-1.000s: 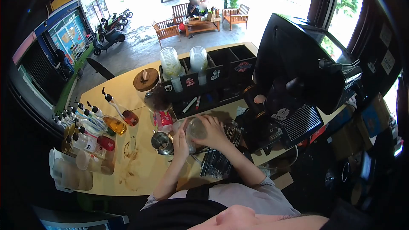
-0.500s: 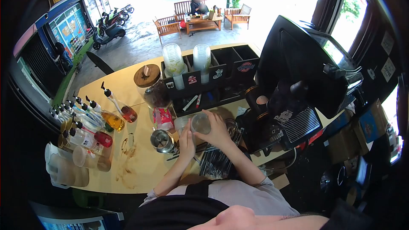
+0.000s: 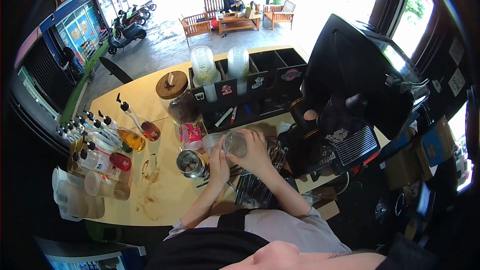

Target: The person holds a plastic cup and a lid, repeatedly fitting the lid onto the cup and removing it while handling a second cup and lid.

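Fingers of both hands (right hand (image 3: 254, 154), left hand (image 3: 218, 162)) grip clear cup (image 3: 235, 144).

Lighting: strong daylight from open street side at top; pavement (image 3: 165, 45) overexposed, windows (image 3: 400, 25) glaring. Tabletop (image 3: 135, 110) evenly lit, soft shadows toward viewer. Espresso machine (image 3: 350, 70) near-black, detail lost. Heavy fisheye bending, dark vignette at corners. Centre sharp; bottom foreground blurred.

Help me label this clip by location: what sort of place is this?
Most likely a small open-front drinks or coffee stall. Stacks of plastic cups stand in an organiser, pump syrup bottles line the wooden counter, and both hands, left hand and right hand, hold a clear cup.
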Demonstrator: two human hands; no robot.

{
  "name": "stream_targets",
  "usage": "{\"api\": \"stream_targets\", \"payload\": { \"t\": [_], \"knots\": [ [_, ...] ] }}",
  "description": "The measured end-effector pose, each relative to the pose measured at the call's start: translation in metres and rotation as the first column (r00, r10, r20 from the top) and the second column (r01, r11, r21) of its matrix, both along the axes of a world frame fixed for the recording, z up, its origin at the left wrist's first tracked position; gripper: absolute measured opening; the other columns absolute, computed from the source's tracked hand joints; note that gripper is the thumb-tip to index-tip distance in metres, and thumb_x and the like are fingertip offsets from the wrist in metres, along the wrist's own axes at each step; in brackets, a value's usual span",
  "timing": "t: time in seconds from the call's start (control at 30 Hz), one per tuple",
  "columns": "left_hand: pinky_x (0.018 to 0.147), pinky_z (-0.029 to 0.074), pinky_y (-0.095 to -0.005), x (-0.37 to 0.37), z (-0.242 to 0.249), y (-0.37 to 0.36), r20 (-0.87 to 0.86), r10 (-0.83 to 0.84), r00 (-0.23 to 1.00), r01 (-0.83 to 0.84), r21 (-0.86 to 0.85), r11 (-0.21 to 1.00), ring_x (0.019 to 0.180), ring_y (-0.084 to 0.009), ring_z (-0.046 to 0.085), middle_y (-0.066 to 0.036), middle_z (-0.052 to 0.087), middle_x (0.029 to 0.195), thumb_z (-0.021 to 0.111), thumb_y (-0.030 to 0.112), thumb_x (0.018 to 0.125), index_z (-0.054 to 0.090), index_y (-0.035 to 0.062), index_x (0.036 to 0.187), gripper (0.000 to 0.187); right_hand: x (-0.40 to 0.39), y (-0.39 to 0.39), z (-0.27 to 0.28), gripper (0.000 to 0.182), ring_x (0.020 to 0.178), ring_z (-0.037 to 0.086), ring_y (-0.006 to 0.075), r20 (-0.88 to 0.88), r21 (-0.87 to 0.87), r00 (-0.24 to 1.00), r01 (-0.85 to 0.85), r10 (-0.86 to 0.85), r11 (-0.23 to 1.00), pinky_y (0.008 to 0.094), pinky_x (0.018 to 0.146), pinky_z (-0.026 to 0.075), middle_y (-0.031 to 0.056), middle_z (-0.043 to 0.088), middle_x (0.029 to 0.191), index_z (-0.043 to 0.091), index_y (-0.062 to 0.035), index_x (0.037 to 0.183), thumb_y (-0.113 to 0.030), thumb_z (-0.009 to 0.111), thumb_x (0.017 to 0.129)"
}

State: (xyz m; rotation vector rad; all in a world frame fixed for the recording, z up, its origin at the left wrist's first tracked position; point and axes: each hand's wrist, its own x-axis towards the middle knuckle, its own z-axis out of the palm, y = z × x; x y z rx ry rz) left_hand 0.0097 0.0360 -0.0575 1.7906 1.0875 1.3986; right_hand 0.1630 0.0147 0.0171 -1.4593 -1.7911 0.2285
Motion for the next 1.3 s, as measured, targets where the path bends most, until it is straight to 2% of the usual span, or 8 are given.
{"api": "stream_targets", "payload": {
  "t": [0.5,0.57,0.7,0.77,1.0,1.1,1.17,1.3],
  "knots": [
    [0.108,0.039,-0.0430,0.004,0.010,-0.004,-0.098,0.012,0.995,-0.015,-0.033,0.999,0.127,-0.0399,0.052,-0.025,0.053,0.138,0.035,0.016,0.104,0.046,0.0002,0.142,0.043,0.000,-0.003,0.009,0.078,0.117,0.053,0.0357,-0.072,-0.068,0.993,0.089,-0.094,0.994,0.0518,0.098,0.039,0.0151,0.055,0.124,0.045,-0.0053,0.129,-0.042,0.081,0.069],
    [0.111,0.036,-0.0431,0.002,0.006,0.000,-0.102,0.007,0.995,-0.005,0.027,1.000,0.131,-0.0400,0.049,-0.025,0.051,0.140,0.035,0.016,0.104,0.046,0.0000,0.142,0.043,-0.001,-0.005,0.018,0.083,0.112,0.056,0.0352,-0.044,-0.004,0.992,0.118,-0.118,0.993,0.0467,0.098,0.040,0.0176,0.056,0.122,0.042,-0.0034,0.134,-0.040,0.082,0.071],
    [0.113,0.034,-0.0430,0.002,0.017,-0.002,-0.135,0.027,0.991,-0.026,0.006,1.000,0.134,-0.0395,0.046,-0.024,0.050,0.143,0.034,0.018,0.105,0.046,-0.0004,0.142,0.043,-0.002,-0.005,0.027,0.092,0.112,0.057,0.0332,-0.105,0.017,0.990,0.093,-0.091,0.996,0.0457,0.099,0.040,0.0168,0.056,0.122,0.038,-0.0044,0.141,-0.038,0.085,0.069],
    [0.112,0.034,-0.0427,0.002,0.019,-0.001,-0.084,0.033,0.996,-0.028,0.059,0.998,0.134,-0.0388,0.046,-0.023,0.050,0.143,0.032,0.021,0.106,0.047,-0.0002,0.142,0.044,-0.001,-0.003,0.024,0.098,0.109,0.058,0.0305,-0.196,0.159,0.976,0.122,-0.090,0.980,0.0436,0.096,0.044,0.0164,0.056,0.121,0.035,-0.0056,0.146,-0.032,0.087,0.068],
    [0.111,0.035,-0.0404,0.012,0.036,0.007,0.083,-0.070,0.994,0.063,0.081,0.995,0.132,-0.0328,0.051,-0.022,0.054,0.139,0.029,0.035,0.108,0.049,-0.0015,0.140,0.052,0.004,-0.010,0.038,0.100,0.106,0.060,0.0244,-0.412,0.135,0.911,0.045,0.014,0.990,0.0365,0.086,0.049,0.0138,0.051,0.131,0.035,-0.0046,0.147,-0.029,0.090,0.066],
    [0.111,0.035,-0.0396,0.025,0.045,0.009,0.233,-0.152,0.960,0.130,0.109,0.986,0.130,-0.0310,0.052,-0.021,0.056,0.137,0.028,0.045,0.107,0.048,-0.0045,0.139,0.063,0.003,-0.010,0.037,0.101,0.109,0.058,0.0234,-0.378,0.199,0.924,0.018,0.060,0.980,0.0360,0.089,0.049,0.0133,0.048,0.136,0.035,-0.0040,0.147,-0.030,0.090,0.067],
    [0.111,0.036,-0.0402,0.032,0.050,0.007,0.316,-0.187,0.930,0.160,0.108,0.981,0.131,-0.0310,0.051,-0.021,0.055,0.138,0.027,0.051,0.106,0.047,-0.0061,0.139,0.069,-0.001,-0.016,0.036,0.105,0.115,0.056,0.0307,-0.418,0.172,0.905,-0.009,0.081,0.985,0.0420,0.095,0.048,0.0196,0.043,0.142,0.027,-0.0034,0.150,-0.030,0.088,0.069],
    [0.112,0.036,-0.0404,0.037,0.043,0.009,0.406,-0.193,0.893,0.164,0.105,0.981,0.131,-0.0302,0.051,-0.020,0.054,0.139,0.027,0.051,0.106,0.045,-0.0062,0.141,0.069,-0.011,-0.018,0.021,0.109,0.124,0.052,0.0278,-0.546,0.187,0.830,-0.011,0.113,0.982,0.0396,0.102,0.044,0.0176,0.037,0.148,0.015,-0.0032,0.156,-0.021,0.085,0.074]
  ]
}}
